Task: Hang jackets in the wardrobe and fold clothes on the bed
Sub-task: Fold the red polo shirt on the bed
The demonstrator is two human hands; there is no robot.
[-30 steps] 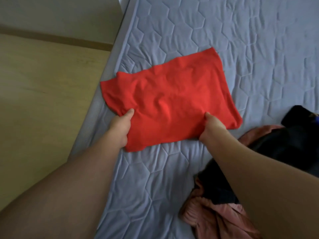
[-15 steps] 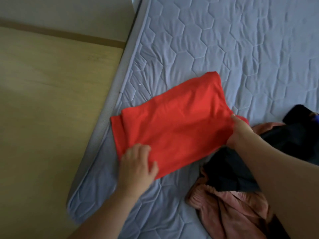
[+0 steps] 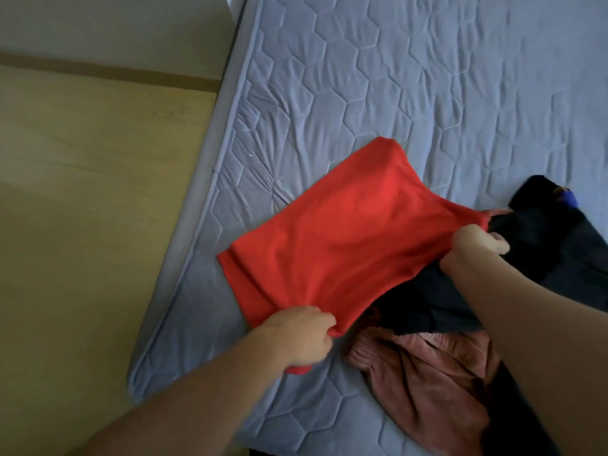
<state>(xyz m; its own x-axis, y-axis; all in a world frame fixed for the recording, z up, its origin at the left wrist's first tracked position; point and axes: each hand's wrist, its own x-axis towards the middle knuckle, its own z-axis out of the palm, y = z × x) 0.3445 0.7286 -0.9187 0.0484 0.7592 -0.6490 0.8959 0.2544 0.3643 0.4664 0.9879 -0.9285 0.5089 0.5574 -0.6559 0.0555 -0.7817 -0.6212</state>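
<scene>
Hands: left hand (image 3: 297, 335) and right hand (image 3: 473, 245) pinched red garment (image 3: 345, 245) corners; advisable: fold toward 11 o'clock, edges aligned.

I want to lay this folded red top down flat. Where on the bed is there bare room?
Free: the quilted mattress beyond the red top, and the strip between it and the bed's left edge. Crowded: the right side, where the dark garment and pink garment are piled.
</scene>
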